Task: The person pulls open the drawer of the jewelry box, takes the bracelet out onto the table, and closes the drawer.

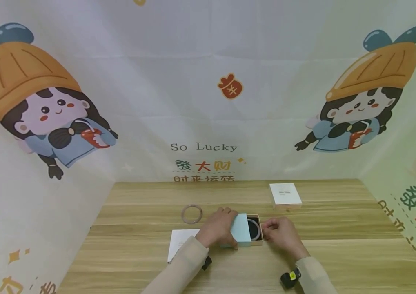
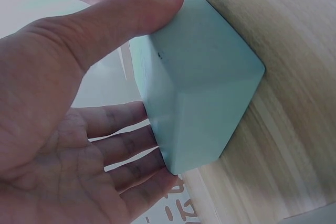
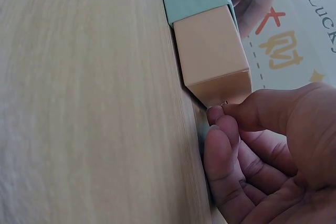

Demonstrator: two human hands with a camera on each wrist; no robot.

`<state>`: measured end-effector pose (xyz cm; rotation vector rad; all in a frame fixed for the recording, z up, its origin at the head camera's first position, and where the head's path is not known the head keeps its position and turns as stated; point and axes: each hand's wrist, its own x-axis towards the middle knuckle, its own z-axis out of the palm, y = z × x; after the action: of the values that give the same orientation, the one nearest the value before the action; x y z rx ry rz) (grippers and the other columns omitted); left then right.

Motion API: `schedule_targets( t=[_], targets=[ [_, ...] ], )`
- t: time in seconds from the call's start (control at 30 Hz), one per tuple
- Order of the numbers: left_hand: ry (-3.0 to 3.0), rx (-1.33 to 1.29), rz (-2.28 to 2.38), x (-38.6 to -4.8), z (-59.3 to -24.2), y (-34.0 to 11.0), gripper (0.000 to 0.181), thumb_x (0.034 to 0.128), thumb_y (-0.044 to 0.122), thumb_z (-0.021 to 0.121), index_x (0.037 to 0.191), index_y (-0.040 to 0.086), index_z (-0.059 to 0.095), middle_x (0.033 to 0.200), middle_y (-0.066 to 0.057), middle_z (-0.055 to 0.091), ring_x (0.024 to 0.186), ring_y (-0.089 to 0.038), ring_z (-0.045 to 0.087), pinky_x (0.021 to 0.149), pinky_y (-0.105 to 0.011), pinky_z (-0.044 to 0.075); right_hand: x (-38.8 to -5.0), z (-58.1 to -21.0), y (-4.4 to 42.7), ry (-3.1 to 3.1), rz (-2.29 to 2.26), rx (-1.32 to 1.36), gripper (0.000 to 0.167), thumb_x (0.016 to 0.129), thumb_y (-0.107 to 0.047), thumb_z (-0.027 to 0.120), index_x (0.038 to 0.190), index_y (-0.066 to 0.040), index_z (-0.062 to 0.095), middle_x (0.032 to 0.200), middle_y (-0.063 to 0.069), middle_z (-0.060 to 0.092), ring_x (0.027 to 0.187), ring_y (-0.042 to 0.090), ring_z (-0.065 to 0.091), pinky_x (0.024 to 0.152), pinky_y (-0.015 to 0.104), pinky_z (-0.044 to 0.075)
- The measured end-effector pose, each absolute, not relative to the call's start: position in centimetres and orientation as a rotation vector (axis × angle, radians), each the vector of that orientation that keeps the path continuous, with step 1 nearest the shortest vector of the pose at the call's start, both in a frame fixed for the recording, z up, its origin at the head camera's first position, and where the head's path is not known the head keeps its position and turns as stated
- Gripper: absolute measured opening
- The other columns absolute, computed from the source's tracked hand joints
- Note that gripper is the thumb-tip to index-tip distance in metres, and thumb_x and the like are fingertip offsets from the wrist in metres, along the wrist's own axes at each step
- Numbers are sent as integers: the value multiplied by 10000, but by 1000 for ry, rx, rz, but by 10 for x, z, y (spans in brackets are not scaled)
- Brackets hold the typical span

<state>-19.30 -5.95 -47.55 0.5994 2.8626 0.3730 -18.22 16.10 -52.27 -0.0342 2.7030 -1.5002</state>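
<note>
My left hand (image 1: 219, 228) grips the pale teal sleeve (image 2: 215, 72) of a drawer-style gift box, thumb on one side and fingertips against the opposite side. From the sleeve's right end, the peach inner drawer (image 3: 212, 45) sticks partly out. Inside its dark lining lies a pale bangle (image 1: 258, 231), partly covered by the sleeve. At the drawer's end face, my right hand (image 1: 283, 234) pinches with thumb and forefinger; the small pull there is mostly hidden by the fingertips. Another pale bangle (image 1: 182, 214) lies flat on the table, behind and left of my left hand.
A closed white-lidded box (image 1: 285, 194) stands at the back right of the wooden table (image 1: 138, 212). To the left, a white box or lid (image 1: 178, 239) is partly hidden under my left forearm. Printed cloth walls (image 1: 208, 114) enclose the back and sides.
</note>
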Motion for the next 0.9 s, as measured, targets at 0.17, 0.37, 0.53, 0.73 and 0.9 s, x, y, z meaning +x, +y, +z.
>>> schedule_targets(
  t=[0.17,0.37,0.53,0.73,0.9],
  targets=[
    [2864,600,373,-193,-474,-60,951,624,373,985,1433,121,553,1314,-46,623,1156,-194,555,1036,-358,501,-183,-523,162,2715,-1484,-48,81,872,34,662,868,25,742,709,56,712,624,105,623,556,226,513],
    [2868,613,359,-193,-475,-60,956,617,378,983,1431,119,553,1299,-47,626,1133,-192,556,1005,-343,513,-183,-521,167,2735,-1439,-27,87,877,23,659,862,8,743,706,36,708,636,106,623,576,227,499],
    [2869,607,356,-193,-477,-60,947,624,378,982,1429,121,555,1305,-45,627,1139,-195,559,1012,-346,512,-182,-520,173,2734,-1421,-38,85,878,24,662,881,15,747,729,46,719,653,110,628,580,233,510],
    [2867,610,355,-194,-479,-60,953,624,382,980,1435,122,551,1320,-44,626,1156,-195,560,1025,-345,506,-183,-520,179,2737,-1410,-27,73,876,16,675,883,11,748,742,48,725,655,110,625,577,235,510],
    [2876,620,346,-196,-480,-61,968,614,392,981,1436,119,549,1328,-51,624,1169,-203,563,1024,-347,508,-184,-519,186,2740,-1401,-27,81,876,17,665,892,14,745,741,46,720,659,108,622,577,235,511]
  ],
)
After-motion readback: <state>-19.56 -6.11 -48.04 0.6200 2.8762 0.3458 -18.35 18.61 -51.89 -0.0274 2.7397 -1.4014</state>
